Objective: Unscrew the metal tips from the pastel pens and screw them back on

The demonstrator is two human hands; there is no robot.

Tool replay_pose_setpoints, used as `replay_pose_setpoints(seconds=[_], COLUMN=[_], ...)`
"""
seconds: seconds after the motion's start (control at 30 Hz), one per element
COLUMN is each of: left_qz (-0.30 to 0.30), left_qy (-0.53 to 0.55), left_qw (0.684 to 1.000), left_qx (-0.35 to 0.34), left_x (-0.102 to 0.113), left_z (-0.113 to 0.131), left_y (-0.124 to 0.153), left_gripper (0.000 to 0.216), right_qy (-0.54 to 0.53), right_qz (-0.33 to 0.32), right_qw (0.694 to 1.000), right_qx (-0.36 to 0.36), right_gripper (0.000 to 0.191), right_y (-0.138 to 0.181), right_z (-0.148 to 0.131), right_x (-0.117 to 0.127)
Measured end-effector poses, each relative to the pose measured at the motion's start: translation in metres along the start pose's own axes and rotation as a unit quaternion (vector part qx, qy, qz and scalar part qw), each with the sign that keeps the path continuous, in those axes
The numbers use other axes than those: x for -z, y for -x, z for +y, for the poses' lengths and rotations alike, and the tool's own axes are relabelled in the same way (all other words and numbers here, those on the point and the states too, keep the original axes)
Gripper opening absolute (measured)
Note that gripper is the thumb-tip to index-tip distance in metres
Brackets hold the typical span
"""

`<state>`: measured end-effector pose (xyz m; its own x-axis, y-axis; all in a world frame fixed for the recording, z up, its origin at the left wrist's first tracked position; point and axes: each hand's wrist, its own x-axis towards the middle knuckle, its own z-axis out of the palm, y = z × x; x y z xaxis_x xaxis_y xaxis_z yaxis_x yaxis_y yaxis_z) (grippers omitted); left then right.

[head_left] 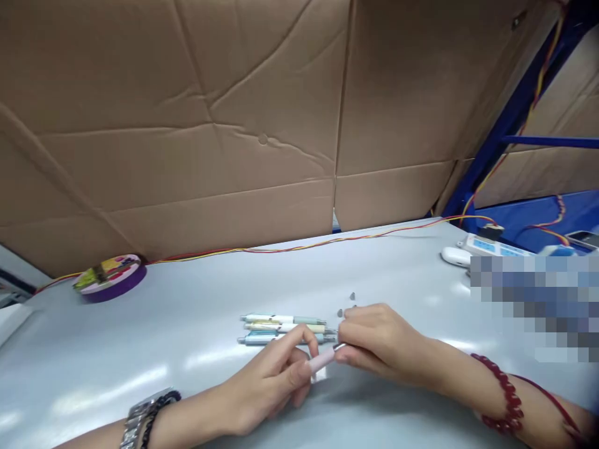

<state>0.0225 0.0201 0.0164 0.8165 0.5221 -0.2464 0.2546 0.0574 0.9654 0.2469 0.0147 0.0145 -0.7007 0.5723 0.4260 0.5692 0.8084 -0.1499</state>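
Note:
Between my two hands is a pale pink pen (pixel 322 360), tilted with its silver tip toward the right. My left hand (pixel 276 381) grips the pink barrel between thumb and fingers. At the silver end, my right hand (pixel 377 340) is closed in a pinch; its fingertips hide part of the tip. Just behind lie a green and white pen (pixel 283 319), a cream pen (pixel 285 327) and a light blue pen (pixel 262 339), side by side. Small grey cone-shaped pieces (pixel 352 296) rest on the table beyond my right hand.
A round purple tin (pixel 115 284) with a colourful lid sits at the back left. Red and yellow wires (pixel 281 249) run along the table's back edge to a power strip (pixel 496 246). A white rounded device (pixel 456 256) lies nearby. Cardboard (pixel 262 174) walls the back.

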Motion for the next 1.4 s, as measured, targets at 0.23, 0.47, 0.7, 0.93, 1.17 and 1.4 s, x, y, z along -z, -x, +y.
replay_pose_setpoints(seconds=[0.23,0.47,0.7,0.93,1.17,1.4], left_qz=[0.009,0.017,0.004,-0.008,-0.007,0.010], left_qy=[-0.071,-0.043,-0.039,-0.057,-0.061,-0.043], left_qw=[0.997,0.998,0.998,0.998,0.998,0.999], left_qx=[0.000,0.033,0.049,0.019,0.021,0.028], left_x=[-0.001,-0.001,0.001,0.001,0.000,0.000], left_z=[-0.002,-0.005,-0.005,-0.003,-0.001,0.000], left_y=[-0.005,-0.006,-0.005,-0.005,-0.006,-0.003], left_gripper=[0.037,0.050,0.051,0.048,0.048,0.039], right_qy=[0.064,0.026,-0.030,0.008,-0.002,0.040], right_qz=[-0.037,0.007,-0.101,-0.098,-0.076,-0.075], right_qw=[0.997,1.000,0.993,0.994,0.997,0.995], right_qx=[0.011,0.003,-0.049,-0.053,-0.033,-0.052], right_gripper=[0.044,0.039,0.035,0.037,0.017,0.019], right_y=[-0.001,0.003,0.001,0.004,0.006,0.007], right_z=[-0.007,-0.005,-0.014,-0.017,-0.012,-0.008], right_x=[0.018,0.009,0.021,0.017,0.027,0.025])
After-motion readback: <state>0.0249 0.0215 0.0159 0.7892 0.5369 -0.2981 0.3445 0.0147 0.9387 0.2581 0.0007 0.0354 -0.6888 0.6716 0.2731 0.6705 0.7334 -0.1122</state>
